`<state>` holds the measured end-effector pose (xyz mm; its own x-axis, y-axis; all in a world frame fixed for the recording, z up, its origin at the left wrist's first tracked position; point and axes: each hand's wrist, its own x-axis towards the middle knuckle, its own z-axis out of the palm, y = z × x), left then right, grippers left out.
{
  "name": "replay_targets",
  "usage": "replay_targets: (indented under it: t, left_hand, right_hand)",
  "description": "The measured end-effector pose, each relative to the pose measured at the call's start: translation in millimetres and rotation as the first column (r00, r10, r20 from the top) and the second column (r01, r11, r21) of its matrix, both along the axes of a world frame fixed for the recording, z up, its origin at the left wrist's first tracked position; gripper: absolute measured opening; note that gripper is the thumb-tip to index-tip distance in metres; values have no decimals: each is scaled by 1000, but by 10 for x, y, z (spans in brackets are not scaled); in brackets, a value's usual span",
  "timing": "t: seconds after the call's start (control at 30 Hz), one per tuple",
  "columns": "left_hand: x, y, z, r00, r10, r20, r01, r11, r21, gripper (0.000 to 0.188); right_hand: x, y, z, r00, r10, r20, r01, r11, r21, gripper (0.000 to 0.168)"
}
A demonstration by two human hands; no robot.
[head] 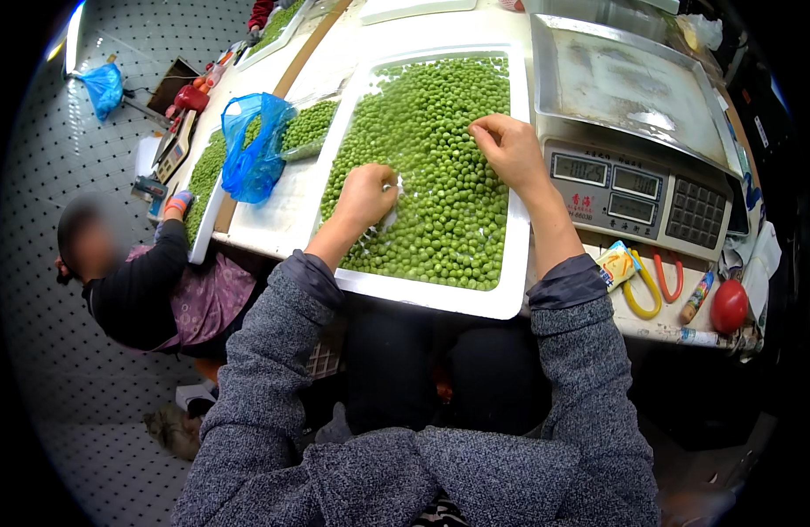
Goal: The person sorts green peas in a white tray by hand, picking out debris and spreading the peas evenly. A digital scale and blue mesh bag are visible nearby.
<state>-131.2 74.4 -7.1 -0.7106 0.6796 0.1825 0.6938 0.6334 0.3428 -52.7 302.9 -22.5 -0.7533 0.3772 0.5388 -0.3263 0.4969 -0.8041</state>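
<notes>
Loose green peas [454, 230] cover most of a shallow white plastic tray [438, 302] in front of me. The tray's floor shows through in a few small patches. Over the left half of the peas is my left hand [367, 195], fingers curled in beside one such patch. My right hand [513, 153] reaches across the tray's right rim, its thumb and index finger close together above the peas. Whether either hand pinches something small, I cannot tell; the curled fingers hide it.
Right of the tray stands a digital scale [635, 191] with a metal pan [629, 85]. Scissors with yellow handles [642, 290], a snack packet [617, 265] and a red round object [729, 307] lie below it. Leftward are a blue plastic bag [254, 165] and another person [154, 283] at a pea tray [207, 217].
</notes>
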Motion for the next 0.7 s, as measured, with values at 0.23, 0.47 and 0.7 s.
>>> replay_targets:
  t: [0.23,0.47,0.7]
  left_hand:
    - [-2,-42,-43,995,-61,-81,73,986,147,8]
    - [-31,-76,136,988,85,125,-108,977,187,12]
    - [-98,152,136,982,66,175,-80,994,74,16]
  right_hand:
    - [4,2,11,1000,5,4,-5,1000,12,13]
    - [7,-8,17,1000,5,19,-5,1000,6,13]
    - [5,1,5,1000,4,19,-5,1000,15,13]
